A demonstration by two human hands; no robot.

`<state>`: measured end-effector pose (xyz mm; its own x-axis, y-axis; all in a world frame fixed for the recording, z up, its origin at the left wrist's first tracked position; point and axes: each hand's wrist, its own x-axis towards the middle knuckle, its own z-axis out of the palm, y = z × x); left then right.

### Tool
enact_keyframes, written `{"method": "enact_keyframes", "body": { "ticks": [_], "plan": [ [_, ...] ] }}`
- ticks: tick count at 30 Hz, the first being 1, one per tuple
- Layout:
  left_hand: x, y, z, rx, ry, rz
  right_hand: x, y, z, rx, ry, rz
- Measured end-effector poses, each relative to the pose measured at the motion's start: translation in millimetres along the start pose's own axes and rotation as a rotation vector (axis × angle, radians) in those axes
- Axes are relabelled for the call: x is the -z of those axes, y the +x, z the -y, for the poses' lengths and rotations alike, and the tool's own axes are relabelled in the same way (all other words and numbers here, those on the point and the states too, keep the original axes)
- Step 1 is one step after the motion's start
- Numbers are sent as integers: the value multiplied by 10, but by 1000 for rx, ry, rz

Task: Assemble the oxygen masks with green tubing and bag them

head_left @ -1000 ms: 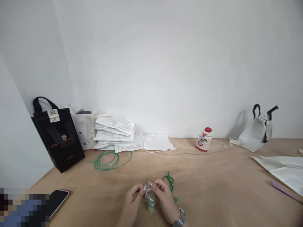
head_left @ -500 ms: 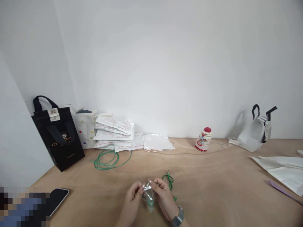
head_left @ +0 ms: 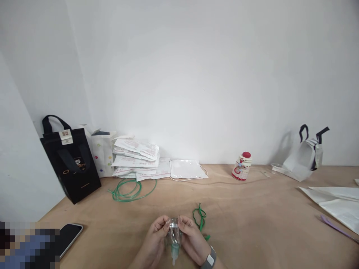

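Observation:
A clear oxygen mask [head_left: 175, 236] with a pale green connector pointing toward me is held low in the middle of the view. My left hand [head_left: 156, 239] pinches its left upper edge between thumb and fingers. On the opposite edge, my right hand [head_left: 193, 237] has the same kind of pinch, and a watch is on that wrist. A metal-coloured nose strip [head_left: 174, 225] lies across the mask between my two thumbs. Just beyond my right hand, a green elastic strap [head_left: 201, 213] rests loosely on the table, partly hidden by the hand.
Coiled green tubing [head_left: 126, 195] lies near stacked white packets [head_left: 136, 158]. A black bag [head_left: 74, 168] stands at left, with a phone [head_left: 70, 236] in front. A red-lidded jar [head_left: 241, 167] is at the back, a white bag [head_left: 301, 160] and white sheets [head_left: 336, 201] at right.
The mask has tipped so its connector now points down toward me and shows more fully. My hands have turned slightly with it, both keeping their pinch. The view has shifted a little.

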<state>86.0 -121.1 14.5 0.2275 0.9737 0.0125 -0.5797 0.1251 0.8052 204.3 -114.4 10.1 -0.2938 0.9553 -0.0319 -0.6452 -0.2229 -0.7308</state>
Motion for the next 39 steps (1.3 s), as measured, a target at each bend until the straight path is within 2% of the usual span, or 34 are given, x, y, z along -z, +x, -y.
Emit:
{"method": "enact_keyframes", "body": {
  "ticks": [4,8,10,12,16,20,26,30,34,39],
  "plan": [
    [36,46,47,-54,70,-24,42,27,5,67,-44,-30],
    [45,63,49,-5,-5,-146,68,36,0,97,-76,-44],
    [46,64,42,15,-22,-170,69,33,1,97,-94,-52],
    [54,66,46,10,34,-142,69,32,6,105,-117,-63],
    [92,66,64,-67,299,-15,72,31,28,143,-206,-85],
    [137,70,46,-82,395,10,45,12,57,135,-315,-96],
    [122,74,56,-43,316,39,4,-26,70,65,-153,-38],
    [36,8,64,17,125,65,32,-43,60,15,-17,13],
    [31,-9,45,72,-12,87,61,-27,49,-8,4,35],
    [72,51,45,92,-89,45,56,20,33,-9,-18,11]
  ]
}}
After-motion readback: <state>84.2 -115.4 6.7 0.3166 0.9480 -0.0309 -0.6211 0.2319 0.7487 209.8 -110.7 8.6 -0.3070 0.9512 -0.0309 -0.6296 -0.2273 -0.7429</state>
